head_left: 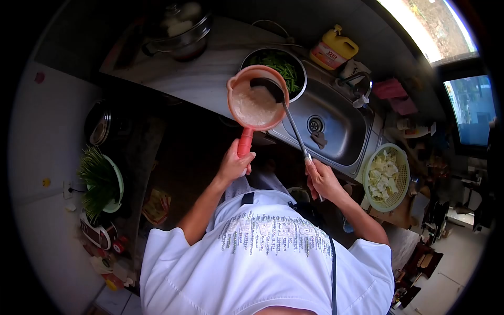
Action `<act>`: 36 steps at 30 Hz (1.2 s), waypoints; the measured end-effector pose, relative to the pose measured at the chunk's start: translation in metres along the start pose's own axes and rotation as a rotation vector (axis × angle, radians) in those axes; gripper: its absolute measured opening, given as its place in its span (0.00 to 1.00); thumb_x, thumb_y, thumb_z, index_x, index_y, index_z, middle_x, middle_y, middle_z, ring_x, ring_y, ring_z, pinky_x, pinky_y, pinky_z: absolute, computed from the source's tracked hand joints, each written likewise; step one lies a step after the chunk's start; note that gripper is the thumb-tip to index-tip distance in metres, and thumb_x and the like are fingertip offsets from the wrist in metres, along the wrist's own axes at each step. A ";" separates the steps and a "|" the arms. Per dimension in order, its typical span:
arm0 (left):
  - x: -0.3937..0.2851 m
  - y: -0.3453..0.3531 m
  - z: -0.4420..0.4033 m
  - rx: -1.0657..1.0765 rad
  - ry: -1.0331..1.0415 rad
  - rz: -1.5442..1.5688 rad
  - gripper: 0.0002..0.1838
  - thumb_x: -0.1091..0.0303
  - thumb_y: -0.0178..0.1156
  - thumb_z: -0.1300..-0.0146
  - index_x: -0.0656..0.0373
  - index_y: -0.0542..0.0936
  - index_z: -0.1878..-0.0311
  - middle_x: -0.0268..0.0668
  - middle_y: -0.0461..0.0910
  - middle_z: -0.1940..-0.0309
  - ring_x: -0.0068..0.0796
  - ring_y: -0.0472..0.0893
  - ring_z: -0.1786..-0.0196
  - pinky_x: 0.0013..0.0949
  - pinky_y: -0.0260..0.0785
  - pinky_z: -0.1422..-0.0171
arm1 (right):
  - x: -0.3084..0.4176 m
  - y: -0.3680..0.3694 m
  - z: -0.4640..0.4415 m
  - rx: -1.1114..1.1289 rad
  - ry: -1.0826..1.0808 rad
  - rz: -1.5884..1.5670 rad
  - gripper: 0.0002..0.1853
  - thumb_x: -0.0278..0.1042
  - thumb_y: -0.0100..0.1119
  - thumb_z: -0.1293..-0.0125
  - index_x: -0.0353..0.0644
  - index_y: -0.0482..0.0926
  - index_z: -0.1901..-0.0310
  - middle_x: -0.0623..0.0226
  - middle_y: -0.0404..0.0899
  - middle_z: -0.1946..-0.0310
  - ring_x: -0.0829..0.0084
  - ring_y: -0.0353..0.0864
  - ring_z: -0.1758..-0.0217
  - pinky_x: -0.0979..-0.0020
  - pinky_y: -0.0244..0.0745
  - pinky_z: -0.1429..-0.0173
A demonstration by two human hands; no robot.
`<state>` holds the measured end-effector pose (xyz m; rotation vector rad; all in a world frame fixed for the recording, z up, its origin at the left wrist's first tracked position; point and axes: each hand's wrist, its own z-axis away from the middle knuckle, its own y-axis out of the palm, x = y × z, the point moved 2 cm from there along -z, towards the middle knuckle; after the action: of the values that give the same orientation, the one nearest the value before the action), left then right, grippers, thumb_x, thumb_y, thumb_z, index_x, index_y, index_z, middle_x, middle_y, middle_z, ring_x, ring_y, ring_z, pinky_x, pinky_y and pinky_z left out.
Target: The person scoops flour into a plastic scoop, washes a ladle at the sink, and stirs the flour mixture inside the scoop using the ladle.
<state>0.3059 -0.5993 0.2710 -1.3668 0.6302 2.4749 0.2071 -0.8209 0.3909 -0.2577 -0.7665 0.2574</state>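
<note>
My left hand (pixel 235 163) is wrapped round the handle of a pinkish-orange plastic dipper (pixel 256 127), held out in front of me. Inside it lies a cloudy, pale liquid or rice-like content (pixel 254 106); which of these I cannot tell. With my right hand (pixel 321 178) I grip the metal handle of a ladle (pixel 295 126), whose dark bowl rests within the dipper near its far rim. Just beyond the dipper, a metal bowl (pixel 303 86) of cut green vegetables (pixel 278 64) stands partly hidden behind it.
A steel sink (pixel 341 134) is to the right, with a dark cloth by its drain. Behind stands a yellow jug (pixel 334 48). Cut cabbage-like leaves fill a colander (pixel 402 190). A glass-lidded pot (pixel 185 44) is at back left, and leafy greens (pixel 94 181) sit in a basin.
</note>
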 end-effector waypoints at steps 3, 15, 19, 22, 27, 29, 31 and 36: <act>-0.001 0.001 -0.002 -0.027 0.009 -0.051 0.17 0.71 0.62 0.41 0.63 0.67 0.53 0.34 0.72 0.78 0.21 0.72 0.86 0.27 0.67 0.84 | 0.003 -0.014 0.000 0.480 0.309 -0.982 0.24 0.55 0.35 0.25 0.41 0.64 0.67 0.72 0.65 0.88 0.79 0.61 0.92 0.76 0.58 0.88; -0.013 -0.001 0.010 0.070 0.016 0.131 0.17 0.72 0.61 0.40 0.63 0.67 0.51 0.33 0.71 0.77 0.20 0.71 0.85 0.26 0.66 0.82 | 0.015 -0.024 0.014 -0.159 -0.311 0.312 0.21 0.47 0.43 0.25 0.36 0.64 0.70 0.56 0.68 0.87 0.55 0.67 0.87 0.60 0.61 0.80; -0.016 -0.001 0.010 0.091 0.013 0.119 0.18 0.71 0.61 0.40 0.63 0.67 0.50 0.34 0.71 0.76 0.20 0.72 0.84 0.26 0.66 0.82 | 0.006 -0.013 -0.001 -0.290 -0.424 0.495 0.19 0.42 0.46 0.27 0.34 0.63 0.70 0.46 0.68 0.84 0.43 0.66 0.80 0.54 0.61 0.74; -0.021 -0.005 0.007 0.073 0.018 -0.008 0.19 0.71 0.61 0.41 0.63 0.67 0.50 0.34 0.71 0.75 0.21 0.72 0.84 0.27 0.67 0.82 | 0.001 -0.010 0.007 -0.011 -0.173 0.140 0.21 0.48 0.41 0.25 0.38 0.64 0.70 0.59 0.67 0.87 0.60 0.65 0.88 0.63 0.61 0.82; -0.024 -0.014 0.009 0.059 -0.030 -0.076 0.18 0.72 0.61 0.41 0.63 0.67 0.50 0.35 0.72 0.75 0.21 0.72 0.85 0.27 0.66 0.82 | 0.001 -0.022 0.007 0.623 0.351 -1.014 0.24 0.57 0.35 0.25 0.42 0.64 0.67 0.73 0.63 0.88 0.81 0.56 0.93 0.78 0.55 0.90; -0.024 -0.017 0.011 0.090 -0.076 -0.031 0.18 0.72 0.61 0.41 0.62 0.67 0.50 0.34 0.71 0.76 0.21 0.72 0.85 0.27 0.65 0.82 | 0.002 -0.026 0.009 0.629 0.318 -1.002 0.24 0.56 0.35 0.25 0.41 0.64 0.65 0.74 0.62 0.88 0.83 0.55 0.93 0.79 0.54 0.91; -0.023 -0.018 0.015 0.078 -0.090 -0.019 0.17 0.73 0.60 0.41 0.61 0.67 0.51 0.33 0.71 0.75 0.19 0.71 0.84 0.25 0.65 0.81 | 0.013 -0.031 0.022 0.432 0.176 -0.643 0.24 0.57 0.35 0.25 0.41 0.65 0.65 0.74 0.62 0.88 0.83 0.56 0.93 0.79 0.56 0.90; -0.021 -0.020 0.018 0.074 -0.097 0.024 0.17 0.73 0.60 0.40 0.59 0.67 0.50 0.31 0.70 0.75 0.18 0.70 0.84 0.23 0.64 0.80 | 0.020 -0.043 0.037 0.129 -0.024 -0.138 0.24 0.54 0.37 0.25 0.40 0.65 0.69 0.71 0.64 0.88 0.79 0.64 0.91 0.75 0.60 0.86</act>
<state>0.3119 -0.5731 0.2921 -1.2120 0.7125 2.4920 0.2005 -0.8494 0.4431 -0.0796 -0.7841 0.1783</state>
